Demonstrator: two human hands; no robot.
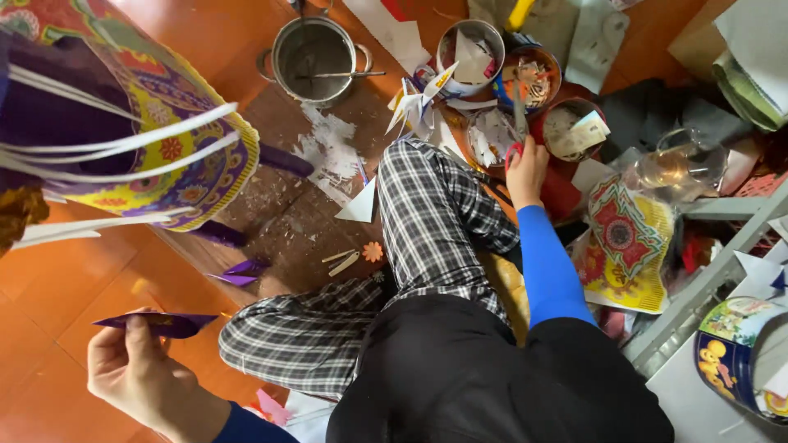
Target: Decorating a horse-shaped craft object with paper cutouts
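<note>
Two hands worked apart: the left hand [135,369] pinched a folded purple paper piece [156,323] at its lower edge between closed fingertips, while the right hand [525,171] gripped red-handled scissors [517,123] beside the paste bowls [492,135].

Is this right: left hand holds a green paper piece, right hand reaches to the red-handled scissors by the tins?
Not quite. In the head view the paper piece in the left hand is purple, not green. The rest stands: the right hand reaches to the red-handled scissors among the tins.
</note>
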